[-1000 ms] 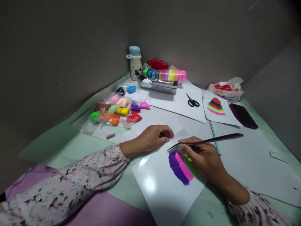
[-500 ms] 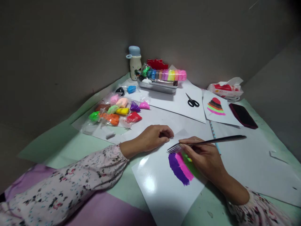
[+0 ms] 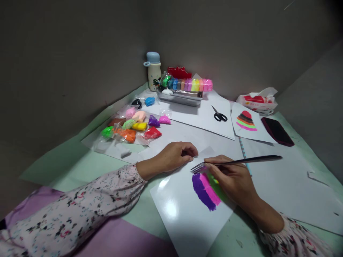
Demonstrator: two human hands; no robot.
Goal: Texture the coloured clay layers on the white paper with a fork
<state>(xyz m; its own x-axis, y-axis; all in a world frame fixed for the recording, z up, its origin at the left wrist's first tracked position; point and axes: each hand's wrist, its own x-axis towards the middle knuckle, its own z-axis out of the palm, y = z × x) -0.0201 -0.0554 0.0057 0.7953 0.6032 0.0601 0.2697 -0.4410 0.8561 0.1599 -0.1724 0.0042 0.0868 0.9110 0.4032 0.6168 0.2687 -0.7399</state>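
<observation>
In the head view, my right hand (image 3: 233, 182) pinches a metal fork (image 3: 249, 159) near its tines. The tines hover at or just above the top end of a purple clay stripe (image 3: 202, 191); contact cannot be made out. Beside it lie a pink clay stripe (image 3: 210, 188) and a green one with a bit of yellow, partly hidden by my right hand. These stripes are pressed on a glossy white sheet (image 3: 184, 228). My left hand (image 3: 179, 157) rests at the sheet's upper left edge, fingers loosely curled, a gap between thumb and fingers, holding nothing visible.
Several bagged clay lumps (image 3: 128, 125) lie at the left. Behind stand a bottle (image 3: 154, 73) and a metal tray (image 3: 179, 99) with packed clay. Scissors (image 3: 219, 116), a card with coloured stripes (image 3: 242, 134), a phone (image 3: 277, 131) and a tissue pack (image 3: 258, 101) sit at the right.
The fork's handle has tipped very slightly in my right hand. Both hands otherwise stay in place, and the clay stripes look the same.
</observation>
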